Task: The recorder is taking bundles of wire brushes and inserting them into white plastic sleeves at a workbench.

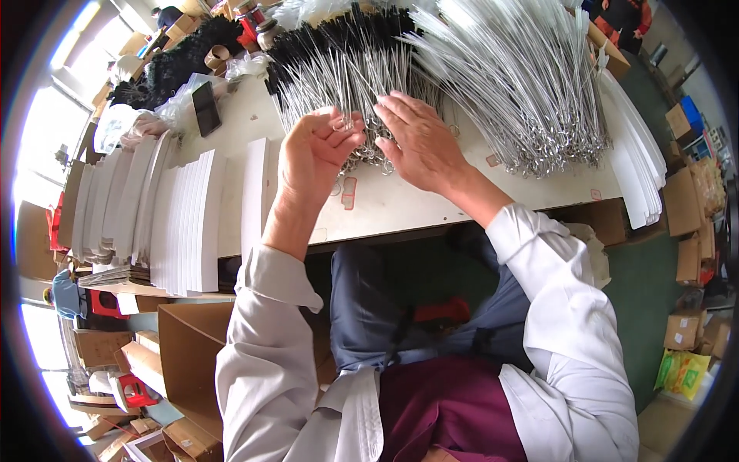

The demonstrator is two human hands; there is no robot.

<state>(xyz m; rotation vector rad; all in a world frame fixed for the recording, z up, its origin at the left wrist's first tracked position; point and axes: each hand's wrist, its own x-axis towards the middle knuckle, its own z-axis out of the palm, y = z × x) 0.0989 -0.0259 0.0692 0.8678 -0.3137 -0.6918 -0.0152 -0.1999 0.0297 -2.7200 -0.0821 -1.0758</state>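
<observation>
In front of me on the table lies a dense heap of thin wire-handled brushes [373,73] with black bristles at the far end and looped wire ends toward me. My left hand [315,150] is at its near edge, palm turned inward and fingers curled around the wire of a black-bristled brush; the grip is partly hidden among other wires. My right hand [423,146] reaches over the heap's near right side, fingers stretched and thumb apart, holding nothing that I can see. To its right fans out a bigger pile of white-bristled wire brushes [531,100].
Folded white cardboard pieces [185,219] stand in rows at the table's left, and more white strips [635,154] lie along its right edge. A dark phone [205,109] rests near plastic bags. An open carton [196,358] is beside me at lower left.
</observation>
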